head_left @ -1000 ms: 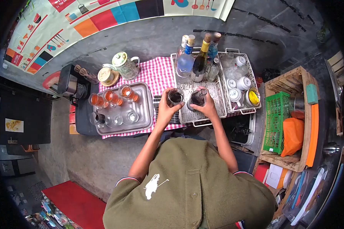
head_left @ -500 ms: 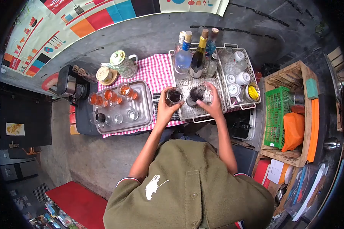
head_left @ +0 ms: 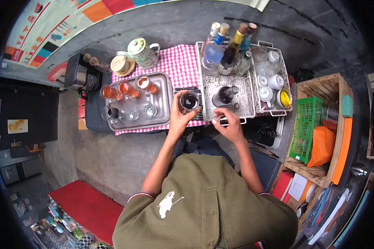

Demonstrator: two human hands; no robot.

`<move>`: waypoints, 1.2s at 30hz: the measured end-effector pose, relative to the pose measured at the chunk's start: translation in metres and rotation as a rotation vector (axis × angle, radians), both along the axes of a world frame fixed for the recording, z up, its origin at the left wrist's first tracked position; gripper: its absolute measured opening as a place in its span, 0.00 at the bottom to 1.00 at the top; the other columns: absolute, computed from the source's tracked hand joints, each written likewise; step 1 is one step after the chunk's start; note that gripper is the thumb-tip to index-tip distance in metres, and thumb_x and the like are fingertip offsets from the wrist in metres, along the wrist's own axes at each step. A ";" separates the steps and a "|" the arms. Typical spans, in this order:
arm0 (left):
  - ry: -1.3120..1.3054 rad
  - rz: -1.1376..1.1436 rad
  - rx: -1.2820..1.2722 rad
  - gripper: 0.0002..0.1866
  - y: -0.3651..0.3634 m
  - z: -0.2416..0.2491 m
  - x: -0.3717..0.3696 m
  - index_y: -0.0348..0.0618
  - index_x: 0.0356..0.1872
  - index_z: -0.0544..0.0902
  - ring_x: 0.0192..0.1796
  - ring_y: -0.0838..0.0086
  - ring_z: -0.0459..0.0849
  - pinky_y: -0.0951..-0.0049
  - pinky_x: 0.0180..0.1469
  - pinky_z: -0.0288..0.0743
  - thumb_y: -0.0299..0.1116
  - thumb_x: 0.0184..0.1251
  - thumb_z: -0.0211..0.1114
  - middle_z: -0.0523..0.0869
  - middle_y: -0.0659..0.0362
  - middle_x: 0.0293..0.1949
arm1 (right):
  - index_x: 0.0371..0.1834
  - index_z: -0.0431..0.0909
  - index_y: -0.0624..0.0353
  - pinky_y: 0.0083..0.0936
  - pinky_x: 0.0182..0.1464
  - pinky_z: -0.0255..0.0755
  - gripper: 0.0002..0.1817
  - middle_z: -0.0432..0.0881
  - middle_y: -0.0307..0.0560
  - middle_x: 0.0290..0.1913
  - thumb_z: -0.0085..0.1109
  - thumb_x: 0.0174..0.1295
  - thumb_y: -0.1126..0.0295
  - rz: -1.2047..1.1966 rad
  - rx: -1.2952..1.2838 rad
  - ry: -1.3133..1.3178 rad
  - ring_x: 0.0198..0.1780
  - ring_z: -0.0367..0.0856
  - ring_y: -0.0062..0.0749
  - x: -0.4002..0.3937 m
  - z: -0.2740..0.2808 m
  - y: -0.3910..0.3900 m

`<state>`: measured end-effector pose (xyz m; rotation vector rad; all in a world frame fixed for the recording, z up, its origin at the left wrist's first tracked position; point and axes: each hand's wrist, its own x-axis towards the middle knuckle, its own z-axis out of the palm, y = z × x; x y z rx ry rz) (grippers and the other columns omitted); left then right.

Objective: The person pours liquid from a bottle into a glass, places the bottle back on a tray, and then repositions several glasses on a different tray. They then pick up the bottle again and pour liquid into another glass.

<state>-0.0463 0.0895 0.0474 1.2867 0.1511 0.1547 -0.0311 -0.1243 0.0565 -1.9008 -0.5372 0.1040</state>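
Observation:
My left hand (head_left: 182, 117) is wrapped round a clear glass (head_left: 190, 100) with dark liquid in it, held over the table's front part. My right hand (head_left: 230, 125) is empty, its fingers loosely bent and a little apart, just in front of a short-necked glass flask (head_left: 225, 96) with dark contents. The flask stands in a white wire-sided tray (head_left: 247, 108), beside a small stopper-like piece (head_left: 236, 106). To the left, a grey metal tray (head_left: 167, 89) carries three glass cups of orange-red drink (head_left: 146, 84) and several other glasses (head_left: 150, 110).
Tall bottles (head_left: 212, 56) stand at the back of the white tray. Lidded white jars (head_left: 275, 81) fill the adjoining rack. A glass pitcher (head_left: 147, 56) and a small pot (head_left: 121, 64) are behind the grey tray. A wooden crate (head_left: 322, 179) is at right.
My right hand has come away from the flask and drawn back towards me, leaving it standing in the white tray. My left hand keeps hold of the glass. The view has shifted slightly.

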 end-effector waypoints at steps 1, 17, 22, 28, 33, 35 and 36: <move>-0.002 0.008 -0.001 0.37 0.004 0.001 -0.004 0.40 0.67 0.68 0.62 0.73 0.78 0.72 0.63 0.76 0.16 0.55 0.73 0.77 0.56 0.59 | 0.55 0.78 0.63 0.29 0.47 0.79 0.21 0.83 0.48 0.42 0.71 0.58 0.73 0.046 -0.003 0.022 0.42 0.85 0.32 -0.001 -0.002 0.009; 0.007 0.011 -0.107 0.39 0.109 0.019 -0.076 0.39 0.70 0.68 0.65 0.72 0.76 0.70 0.66 0.74 0.16 0.53 0.72 0.75 0.57 0.61 | 0.68 0.69 0.61 0.43 0.69 0.69 0.44 0.74 0.56 0.63 0.78 0.43 0.70 0.157 -0.027 -0.152 0.67 0.74 0.53 -0.028 0.009 0.175; -0.026 -0.009 -0.113 0.41 0.150 0.012 -0.090 0.38 0.71 0.68 0.67 0.72 0.75 0.70 0.68 0.73 0.17 0.52 0.73 0.74 0.57 0.63 | 0.68 0.69 0.63 0.43 0.68 0.69 0.42 0.77 0.58 0.63 0.76 0.45 0.71 0.128 -0.010 -0.147 0.66 0.75 0.54 -0.048 0.009 0.218; -0.105 -0.035 -0.005 0.42 0.193 0.004 -0.105 0.40 0.74 0.66 0.69 0.72 0.74 0.70 0.67 0.75 0.18 0.54 0.72 0.73 0.57 0.66 | 0.64 0.73 0.65 0.37 0.62 0.76 0.40 0.82 0.58 0.58 0.82 0.48 0.65 0.068 -0.024 -0.163 0.61 0.82 0.47 -0.061 -0.001 0.270; -0.037 -0.120 -0.056 0.45 0.240 -0.002 -0.113 0.40 0.76 0.64 0.69 0.72 0.73 0.71 0.65 0.75 0.19 0.55 0.73 0.71 0.56 0.68 | 0.62 0.74 0.64 0.42 0.60 0.76 0.38 0.82 0.58 0.57 0.81 0.48 0.62 0.059 0.032 -0.127 0.59 0.83 0.53 -0.070 -0.008 0.312; -0.057 -0.116 -0.055 0.45 0.255 -0.001 -0.114 0.39 0.75 0.65 0.70 0.71 0.72 0.70 0.68 0.71 0.22 0.53 0.73 0.70 0.55 0.68 | 0.61 0.75 0.64 0.41 0.60 0.76 0.38 0.83 0.58 0.56 0.82 0.48 0.62 0.047 0.034 -0.134 0.59 0.83 0.53 -0.072 -0.007 0.330; -0.067 -0.150 -0.044 0.48 0.264 -0.002 -0.113 0.41 0.77 0.61 0.70 0.70 0.72 0.68 0.67 0.72 0.25 0.54 0.76 0.66 0.53 0.71 | 0.61 0.75 0.64 0.41 0.60 0.76 0.38 0.84 0.56 0.56 0.82 0.48 0.61 0.036 0.040 -0.133 0.58 0.83 0.51 -0.073 -0.008 0.338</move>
